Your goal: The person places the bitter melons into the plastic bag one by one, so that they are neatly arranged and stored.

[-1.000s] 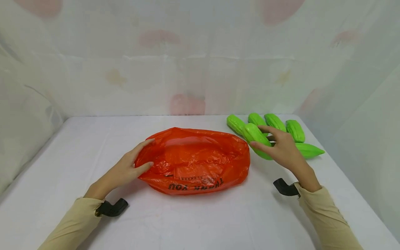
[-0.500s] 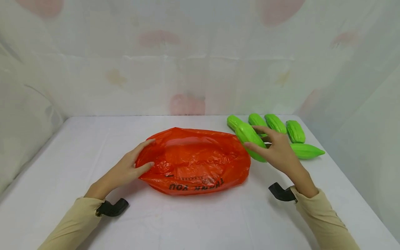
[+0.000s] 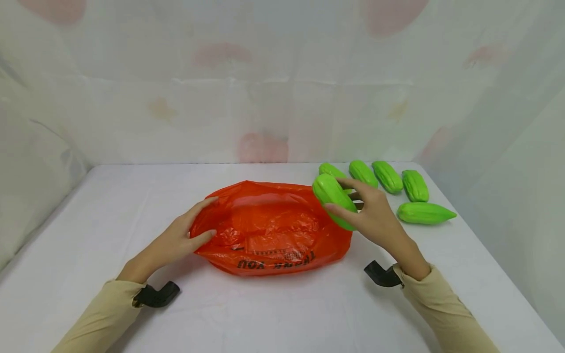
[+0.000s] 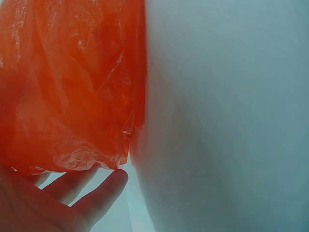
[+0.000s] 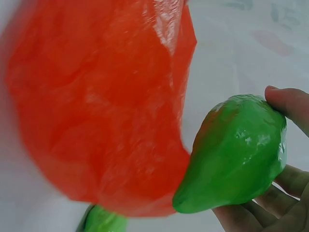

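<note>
An orange-red plastic bag [image 3: 273,220], printed with "THANK YOU" upside down, stands with its mouth spread wide in the head view. My left hand [image 3: 183,233] rests at its left rim, fingers and thumb apart and fairly straight. From the left wrist the thumb [image 4: 108,191] is right at the bag's edge. My right hand [image 3: 372,211] grips a ribbed green gourd [image 3: 332,196] with a pointed end, between thumb and fingers. That gourd overlaps the bag's right rim in the head view. In the right wrist view the gripped gourd [image 5: 236,150] is beside the bag [image 5: 106,106].
Several like green gourds lie at the table's back right, among them one [image 3: 387,176] near the back edge and one [image 3: 425,213] pointing right. A white table [image 3: 265,314] bears everything. Pale patterned cloth [image 3: 282,98] hangs behind and at the sides.
My right hand has carried the green gourd leftward, from beside the other gourds to the bag's right rim. The left hand and the bag have hardly moved.
</note>
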A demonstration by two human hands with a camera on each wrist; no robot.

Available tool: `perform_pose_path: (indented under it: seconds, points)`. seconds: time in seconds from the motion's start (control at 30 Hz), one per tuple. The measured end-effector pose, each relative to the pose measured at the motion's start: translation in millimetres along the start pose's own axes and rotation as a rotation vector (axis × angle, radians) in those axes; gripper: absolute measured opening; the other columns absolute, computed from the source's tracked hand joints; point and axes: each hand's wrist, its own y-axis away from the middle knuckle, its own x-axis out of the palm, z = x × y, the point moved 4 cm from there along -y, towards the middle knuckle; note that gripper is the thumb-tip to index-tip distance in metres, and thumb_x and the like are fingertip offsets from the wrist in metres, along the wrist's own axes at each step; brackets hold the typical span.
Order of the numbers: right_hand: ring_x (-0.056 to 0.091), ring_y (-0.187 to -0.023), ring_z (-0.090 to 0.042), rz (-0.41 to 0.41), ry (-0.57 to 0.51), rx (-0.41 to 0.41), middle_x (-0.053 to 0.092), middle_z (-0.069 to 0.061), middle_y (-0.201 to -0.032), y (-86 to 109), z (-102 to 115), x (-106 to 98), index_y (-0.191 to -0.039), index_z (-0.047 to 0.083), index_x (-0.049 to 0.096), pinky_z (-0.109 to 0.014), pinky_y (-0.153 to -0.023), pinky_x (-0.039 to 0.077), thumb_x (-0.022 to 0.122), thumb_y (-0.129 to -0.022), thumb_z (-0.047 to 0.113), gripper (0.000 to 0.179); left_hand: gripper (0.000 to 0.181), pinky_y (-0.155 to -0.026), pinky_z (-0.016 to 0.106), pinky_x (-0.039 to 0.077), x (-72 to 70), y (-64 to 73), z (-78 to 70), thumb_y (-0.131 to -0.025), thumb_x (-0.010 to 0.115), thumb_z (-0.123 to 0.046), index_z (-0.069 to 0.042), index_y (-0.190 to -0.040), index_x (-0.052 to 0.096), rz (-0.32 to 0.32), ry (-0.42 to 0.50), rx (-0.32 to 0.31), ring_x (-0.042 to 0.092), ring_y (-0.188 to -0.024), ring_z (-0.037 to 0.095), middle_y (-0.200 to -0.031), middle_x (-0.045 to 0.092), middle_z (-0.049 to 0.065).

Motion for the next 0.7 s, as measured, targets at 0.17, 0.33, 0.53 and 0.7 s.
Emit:
perform_pose_path:
  seconds: [0.17,0.33,0.53,0.7]
  points:
    - [0.072,-0.097,-0.027,0.013,-0.036,-0.02,0.065,-0.009,-0.13,-7.9,9,8,-0.138,0.008,0.056,-0.043,-0.081,0.061,0.08,-0.085,0.028,0.061,0.068,-0.107,0.068,0.037,-0.4,0.1,-0.6,-0.096,0.064,-0.018,-0.014,-0.154,0.028,0.0,0.002,0.004,0.04,-0.14,0.042,-0.153,0.042,0.018]
    - [0.071,-0.103,-0.028,0.049,-0.048,-0.05,0.064,-0.009,-0.133,-14.7,20,19,-0.138,0.008,0.056,-0.043,-0.087,0.06,0.08,-0.085,0.028,0.062,0.068,-0.107,0.068,0.038,-0.1,-0.3,0.0,-0.096,0.064,-0.017,-0.014,-0.154,0.029,-0.003,-0.002,0.007,0.041,-0.139,0.042,-0.152,0.043,0.017]
    - [0.071,-0.094,-0.025,0.077,-0.045,-0.09,0.067,-0.006,-0.122,-21.2,31,34,-0.134,0.01,0.059,-0.039,-0.081,0.061,0.079,-0.085,0.03,0.057,0.068,-0.107,0.067,0.039,0.8,-0.5,1.2,-0.096,0.064,-0.016,-0.015,-0.154,0.029,-0.008,-0.009,0.011,0.042,-0.139,0.041,-0.151,0.044,0.016]
    - [0.07,-0.092,-0.02,0.092,-0.039,-0.144,0.068,-0.004,-0.117,-24.9,37,45,-0.132,0.01,0.061,-0.034,-0.078,0.06,0.079,-0.085,0.031,0.054,0.068,-0.107,0.068,0.038,0.1,-0.2,0.3,-0.096,0.064,-0.018,-0.016,-0.154,0.029,-0.007,-0.017,0.005,0.042,-0.139,0.041,-0.152,0.044,0.016]
